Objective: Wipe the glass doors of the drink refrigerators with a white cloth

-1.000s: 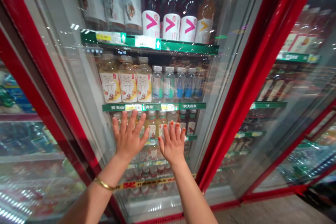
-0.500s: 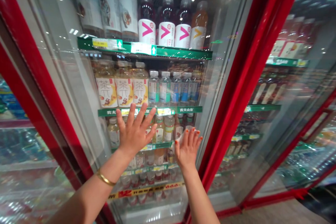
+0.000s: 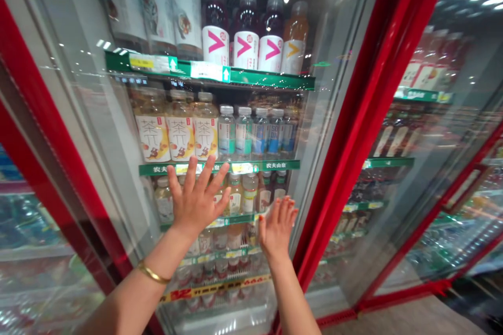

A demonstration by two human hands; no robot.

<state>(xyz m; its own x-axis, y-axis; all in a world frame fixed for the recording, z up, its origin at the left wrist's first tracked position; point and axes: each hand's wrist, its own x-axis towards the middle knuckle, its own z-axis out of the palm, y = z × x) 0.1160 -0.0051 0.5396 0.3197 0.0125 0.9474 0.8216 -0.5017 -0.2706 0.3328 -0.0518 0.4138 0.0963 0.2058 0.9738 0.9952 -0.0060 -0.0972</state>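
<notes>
My left hand point(image 3: 197, 199), a gold bangle on its wrist, is spread flat against the glass door point(image 3: 153, 251) of a drinks cooler, with nothing in it. My right hand point(image 3: 277, 225) lies lower and to the right, its fingers with orange nails stretched out and close together. Under that palm, a thin white tissue-like piece point(image 3: 269, 212) shows at the edge, mostly hidden and pressed to the glass. Behind the door are shelves of drinks: tea bottles point(image 3: 181, 133), small water bottles point(image 3: 243, 133) and purple bottles point(image 3: 247, 36).
A red door frame point(image 3: 346, 115) runs along the right of the glass, and another red frame point(image 3: 58, 131) along the left. Further right stands a second cooler with bottles point(image 3: 426, 65). Packed goods point(image 3: 31, 225) fill blurred shelves at far left. Grey floor point(image 3: 412, 319) shows at lower right.
The view has shifted slightly, so cooler and hands sit a little further left in the picture. My right hand appears slightly lower on the glass; my left hand stays spread.
</notes>
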